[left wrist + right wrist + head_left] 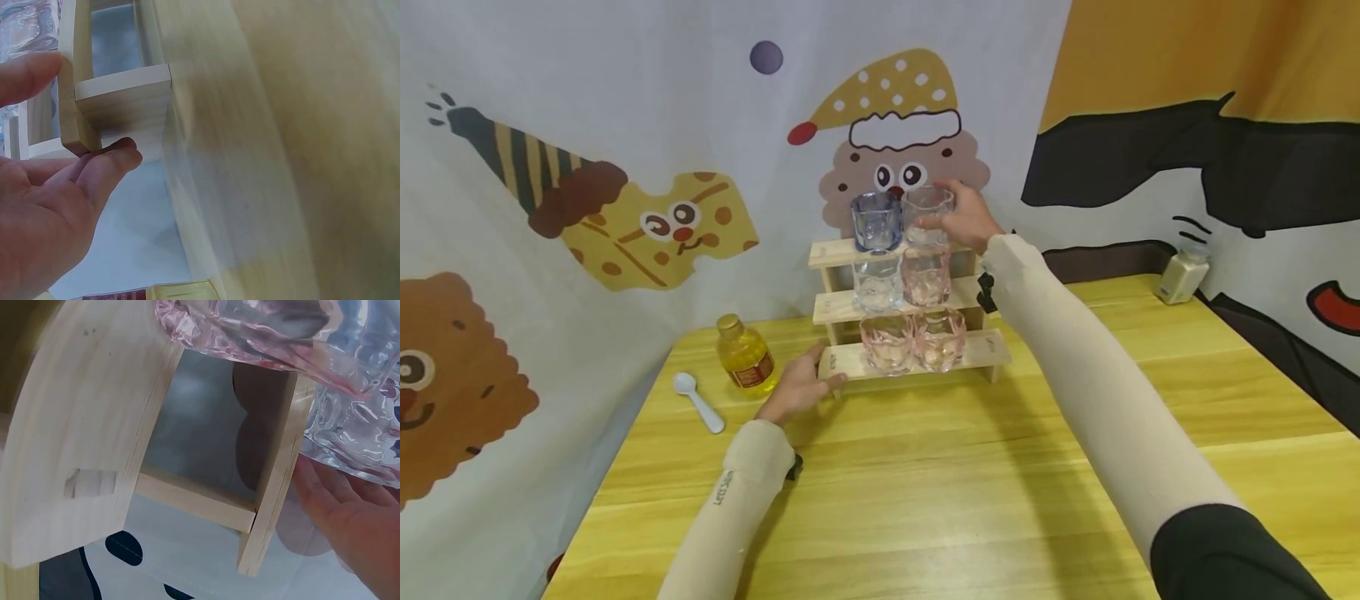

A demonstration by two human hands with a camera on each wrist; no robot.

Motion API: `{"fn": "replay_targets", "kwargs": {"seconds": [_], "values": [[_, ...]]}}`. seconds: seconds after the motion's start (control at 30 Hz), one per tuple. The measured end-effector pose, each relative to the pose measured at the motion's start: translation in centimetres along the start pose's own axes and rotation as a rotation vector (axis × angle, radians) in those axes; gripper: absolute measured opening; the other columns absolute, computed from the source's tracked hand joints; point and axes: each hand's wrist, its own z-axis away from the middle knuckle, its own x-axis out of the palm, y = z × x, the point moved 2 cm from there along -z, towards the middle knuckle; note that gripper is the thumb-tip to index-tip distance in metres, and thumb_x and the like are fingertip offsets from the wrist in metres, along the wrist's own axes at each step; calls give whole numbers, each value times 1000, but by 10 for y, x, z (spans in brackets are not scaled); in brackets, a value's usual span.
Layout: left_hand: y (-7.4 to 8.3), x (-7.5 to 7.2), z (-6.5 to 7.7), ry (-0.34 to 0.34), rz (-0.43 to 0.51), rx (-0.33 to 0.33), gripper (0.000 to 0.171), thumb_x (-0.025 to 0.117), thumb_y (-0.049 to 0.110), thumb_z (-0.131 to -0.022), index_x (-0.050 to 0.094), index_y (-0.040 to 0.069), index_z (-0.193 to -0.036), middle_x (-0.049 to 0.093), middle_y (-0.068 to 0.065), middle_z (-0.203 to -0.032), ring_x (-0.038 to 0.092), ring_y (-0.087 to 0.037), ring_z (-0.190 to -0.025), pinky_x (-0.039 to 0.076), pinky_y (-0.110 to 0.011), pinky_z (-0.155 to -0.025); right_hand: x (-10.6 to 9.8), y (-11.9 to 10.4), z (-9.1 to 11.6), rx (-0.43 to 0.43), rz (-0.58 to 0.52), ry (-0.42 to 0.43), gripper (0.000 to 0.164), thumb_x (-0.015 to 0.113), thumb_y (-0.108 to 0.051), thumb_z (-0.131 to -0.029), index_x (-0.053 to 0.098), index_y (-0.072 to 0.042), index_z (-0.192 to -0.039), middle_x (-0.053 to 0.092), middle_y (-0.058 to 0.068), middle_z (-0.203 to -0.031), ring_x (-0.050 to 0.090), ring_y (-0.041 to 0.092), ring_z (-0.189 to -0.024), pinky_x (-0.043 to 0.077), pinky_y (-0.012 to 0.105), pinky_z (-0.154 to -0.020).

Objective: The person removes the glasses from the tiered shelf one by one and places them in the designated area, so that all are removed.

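A three-tiered wooden rack (pixel 842 360) stands against the back cloth. On its top tier, a clear glass (pixel 919 204) is gripped by my right hand (pixel 966 220), beside a blue glass (pixel 876 223). The middle tier carries another clear glass (pixel 877 283) and a pink glass (pixel 927 279). Two more pink glasses (pixel 887 343) sit side by side on the lowest tier. My left hand (pixel 797 387) holds that tier's left end; the left wrist view shows the thumb on one face of the board and the fingers (pixel 125 150) at the other.
Left of the rack stands a bottle of yellow liquid (pixel 747 358) with a gold cap. A white spoon (pixel 698 403) lies near it. Toward the back right of the wooden table (pixel 925 500) is a small jar (pixel 1183 275). A printed cloth (pixel 662 100) hangs behind.
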Motion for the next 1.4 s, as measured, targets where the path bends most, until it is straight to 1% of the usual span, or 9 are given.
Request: {"fn": "replay_targets", "kwargs": {"seconds": [0.07, 0.17, 0.4, 0.63, 0.77, 0.87, 1.03, 1.13, 1.4], "values": [[0, 0, -1, 0, 1, -5, 85, 66, 31, -96, 18, 4, -161, 58, -21, -141, 64, -29, -112, 50, -46, -102, 0, -1, 0, 6, -12, 2, 87, 77, -29, -89, 27, -20, -160, 28, 5, -166, 28, 27, -153, 28, 46, -123], [1, -1, -2, -5, -11, -9, 83, 66, 32, -96, 20, 6, -161, 59, -20, -141, 64, -29, -112, 50, -46, -101, -1, -1, 1, 17, -28, 8, 87, 77, -27, -88, 28, -19, -160, 27, 4, -167, 27, 27, -153, 27, 45, -124], [0, -3, -2, -14, -8, -11, 80, 66, 34, -96, 24, 12, -161, 33, -14, -164, 33, -35, -150, 33, -54, -119, -3, -3, 1, 43, -75, 19, 86, 76, -22, -89, 27, -19, -160, 29, 5, -166, 27, 26, -153, 30, 44, -123], [0, 3, -2, -19, 9, -9, 79, 66, 33, -96, 25, 13, -160, 38, -17, -161, 40, -37, -145, 35, -54, -117, -14, 0, 6, 55, -87, 57, 85, 74, -19, -91, 25, -15, -160, 37, 9, -159, 34, 24, -147, 36, 43, -118], [1, 2, -1, -20, 14, -11, 79, 66, 30, -96, 24, 11, -160, 62, -20, -137, 63, -31, -116, 46, -49, -107, -22, -2, 9, 49, -66, 62, 84, 73, -19, -91, 25, -14, -160, 37, 9, -158, 35, 24, -146, 36, 42, -118], [2, 1, -3, -14, 9, -11, 79, 67, 28, -96, 25, 11, -160, 71, -18, -117, 67, -25, -93, 51, -45, -99, -30, -4, 13, 45, -52, 61, 83, 73, -21, -91, 26, -16, -160, 31, 6, -163, 31, 25, -150, 35, 44, -119], [3, 1, -6, -2, -22, 22, 76, 67, 27, -95, 28, 9, -159, 60, -23, -138, 63, -34, -117, 49, -49, -103, -47, -2, 22, 48, -30, 60, 81, 72, -24, -93, 26, -24, -160, 20, 1, -169, 22, 26, -155, 33, 49, -120], [4, 2, -6, -1, -16, 30, 76, 66, 27, -96, 28, 8, -159, 50, -24, -150, 54, -37, -132, 45, -52, -109, -56, 1, 27, 54, -16, 66, 81, 71, -26, -93, 26, -26, -160, 23, 3, -168, 27, 28, -153, 34, 51, -119], [5, -2, -2, -11, -40, 11, 77, 65, 29, -97, 26, 10, -160, 65, -20, -130, 65, -27, -105, 52, -44, -94, -72, 10, 39, 64, 6, 87, 85, 71, -30, -93, 22, -19, -162, 35, 11, -162, 35, 31, -148, 36, 52, -117]]}}
